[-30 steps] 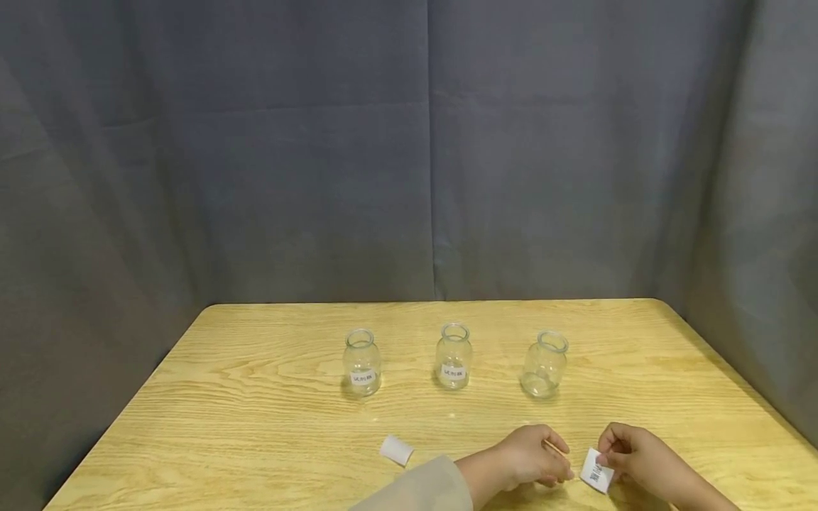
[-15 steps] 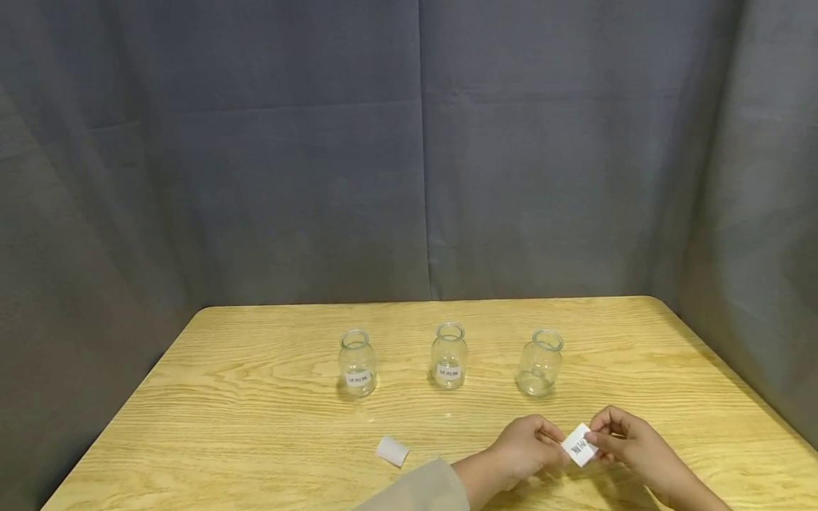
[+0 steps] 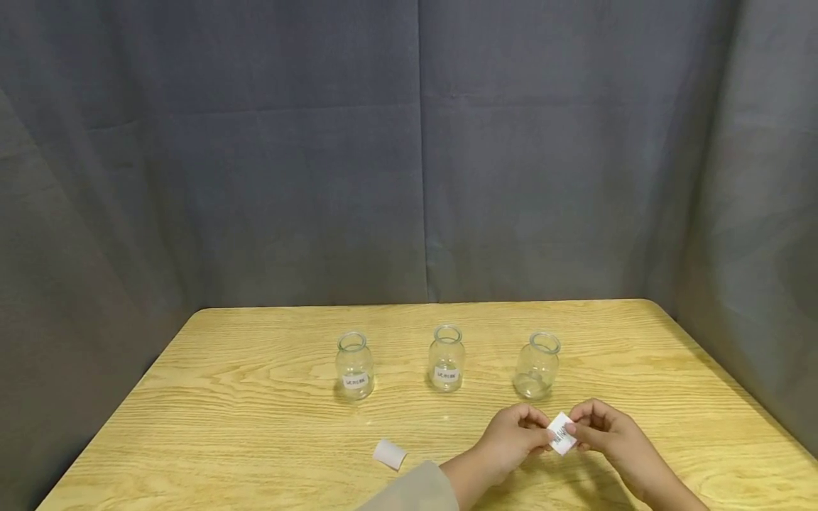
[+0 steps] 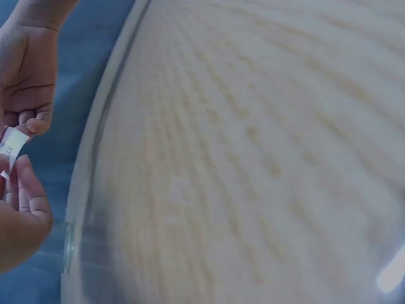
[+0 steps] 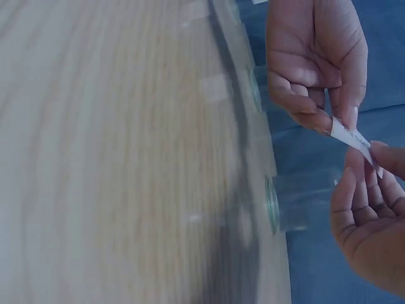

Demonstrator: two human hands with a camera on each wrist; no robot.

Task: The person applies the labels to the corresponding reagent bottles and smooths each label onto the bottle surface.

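Note:
A small white label (image 3: 562,433) with dark lettering is held above the table's right front part. My left hand (image 3: 510,438) pinches its left edge, and the thumb and fingers of my right hand (image 3: 612,438) grip the opposite edge. The right wrist view shows the label (image 5: 352,139) stretched between the fingertips of both hands. Just beyond the hands stands a clear glass jar (image 3: 537,365) with no label visible on it. Two similar jars, a middle jar (image 3: 446,357) and a left jar (image 3: 354,364), each bear a white label on the front.
A curved blank white piece of paper (image 3: 389,454) lies left of my left sleeve (image 3: 415,490). The wood-grain table (image 3: 255,419) ends at a dark grey curtain (image 3: 307,213) behind and at both sides.
My right hand has brought the label up and to the left, turning it. My left hand, at first apart from it, now pinches its other edge. The jars stay put.

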